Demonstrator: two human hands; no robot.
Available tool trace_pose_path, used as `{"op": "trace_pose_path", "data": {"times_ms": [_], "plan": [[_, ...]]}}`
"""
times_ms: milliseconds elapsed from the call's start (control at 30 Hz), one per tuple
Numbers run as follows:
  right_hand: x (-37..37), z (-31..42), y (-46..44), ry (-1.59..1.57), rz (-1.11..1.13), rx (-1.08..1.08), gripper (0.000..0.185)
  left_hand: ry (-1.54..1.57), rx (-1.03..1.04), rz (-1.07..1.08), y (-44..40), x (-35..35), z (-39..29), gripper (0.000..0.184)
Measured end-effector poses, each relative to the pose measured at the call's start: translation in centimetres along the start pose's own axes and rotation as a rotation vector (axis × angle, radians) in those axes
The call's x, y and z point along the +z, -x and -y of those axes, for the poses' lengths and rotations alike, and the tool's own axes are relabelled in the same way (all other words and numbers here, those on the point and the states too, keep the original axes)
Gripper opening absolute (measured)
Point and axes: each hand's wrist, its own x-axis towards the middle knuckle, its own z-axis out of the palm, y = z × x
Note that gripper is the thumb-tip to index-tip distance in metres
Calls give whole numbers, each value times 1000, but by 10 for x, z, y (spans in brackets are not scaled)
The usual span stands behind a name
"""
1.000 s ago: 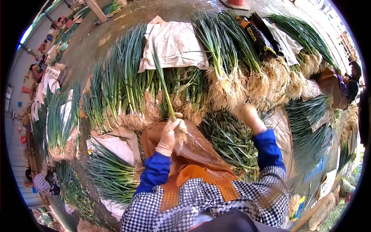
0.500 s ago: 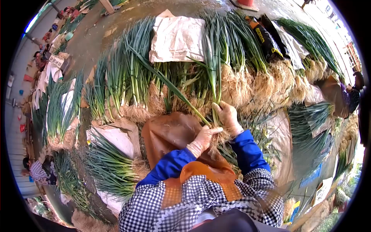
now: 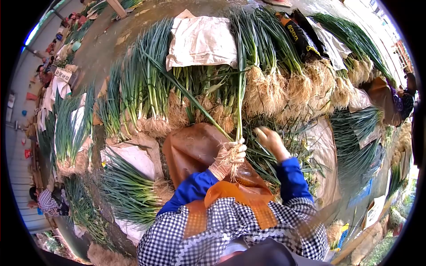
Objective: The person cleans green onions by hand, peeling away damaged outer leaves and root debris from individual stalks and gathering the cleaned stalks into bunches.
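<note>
My left hand [image 3: 229,160] is closed around the root end of two green onions [image 3: 240,104], with pale stringy roots hanging over the fingers. One stalk points straight up and the other leans up to the left. My right hand [image 3: 271,141] is apart from them, to the right, over loose green leaves [image 3: 262,162]. Its fingers are bent and a little apart, slightly blurred, with nothing visible in them. A brown apron [image 3: 191,146] spreads below and behind my left hand.
Bundles of green onions with bushy roots [image 3: 266,91] lie in a row ahead. A white sack [image 3: 202,42] covers some leaves. Another bundle [image 3: 126,188] lies at my left, and more onions [image 3: 355,133] at right. Other people [image 3: 49,199] are at the far left and right edges.
My right hand has let go of the onion stalks and moved right. My left hand now grips both stalks at the roots, and the upright stalk has shifted slightly left.
</note>
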Motion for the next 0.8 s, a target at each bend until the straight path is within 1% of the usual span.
{"op": "trace_pose_path", "data": {"times_ms": [67, 100, 133, 167, 200, 233, 267, 300, 333, 367, 400, 467, 500, 533, 600, 633, 667, 733, 767, 800], "plan": [[-4, 52, -27, -801, 299, 80, 47, -32, 10, -312, 3, 20, 8, 20], [20, 61, -42, -795, 184, 14, 41, -384, 95, -587, -3, 40, 14, 28], [38, 64, -57, -788, 64, -52, 35, -527, 148, -708, -8, 60, 23, 30], [20, 80, -59, -202, 64, -227, 40, -513, 109, -526, -3, 48, 13, 28], [-5, 96, -70, 332, 134, -365, 45, -491, 66, -345, 4, 38, 0, 25], [-17, 97, -94, 714, 84, -321, 47, -473, 37, -230, 5, 46, -7, 20], [-32, 84, -124, 292, -125, -40, 49, -616, 106, -300, 7, 60, -9, 16], [-69, 73, -151, 440, -181, 66, 50, -596, 187, -289, 7, 79, -5, 16], [-89, 75, -170, 398, -313, 196, 52, -571, 274, -279, 7, 91, -1, 16], [-108, 76, -189, 339, -450, 318, 54, -589, 335, -264, 4, 81, -8, 16], [-100, 17, -232, 353, -618, 71, 51, -592, 340, -259, 1, 69, -18, 16], [-107, 9, -235, 353, -385, 118, 48, -671, 311, -467, -7, 43, -35, 17], [-106, 0, -239, 170, -335, 164, 39, -620, 332, -421, -8, 29, -39, 18], [-112, 16, -227, 35, -219, 278, 34, -519, 321, -333, -10, 24, -40, 18], [-101, 46, -167, -30, -187, 337, 42, -606, 507, -663, -27, 49, -17, 14], [-80, 44, -140, -74, -198, 314, 43, -651, 487, -574, -28, 47, -13, 14], [-57, 36, -110, -122, -206, 296, 45, -709, 386, -508, -30, 37, -15, 13], [-6, 5, -60, -401, -213, 179, 39, -711, 263, -576, -29, 1, -10, 15], [-6, 30, -33, -367, -195, 145, 34, -637, 248, -621, -33, 9, 4, 15], [-9, 55, -7, -337, -177, 113, 28, -708, 285, -680, -34, 5, 12, 16]]}}
